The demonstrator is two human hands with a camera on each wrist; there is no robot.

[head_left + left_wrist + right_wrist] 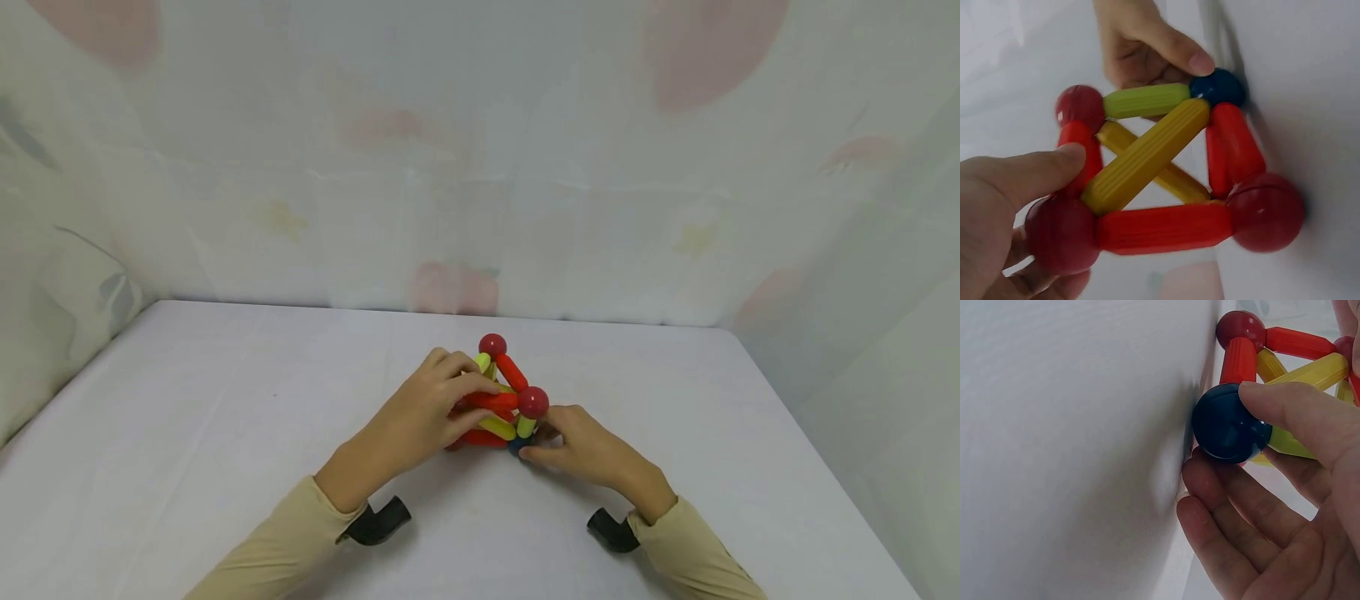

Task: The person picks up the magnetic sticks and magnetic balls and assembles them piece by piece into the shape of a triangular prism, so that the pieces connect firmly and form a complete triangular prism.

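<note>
A frame of magnetic sticks and balls stands on the table, with red balls, a blue ball (1229, 424), and red, yellow and yellow-green sticks. My left hand (427, 404) grips its upper front red stick (491, 402); in the left wrist view the thumb lies on that stick and the fingers go behind a red ball (1063, 234). My right hand (588, 446) pinches the blue ball at the lower right corner, thumb on top, fingers beneath. A yellow stick (1147, 156) crosses the near side diagonally. Another red ball (492, 346) tops the frame. My left hand covers part of the frame's left side.
A white cloth covers the table (225, 400). Behind it hangs a pale curtain (562, 233) with faint fruit and star prints. Black curved pieces (381, 522) stick out at both sleeve cuffs, just above the tabletop.
</note>
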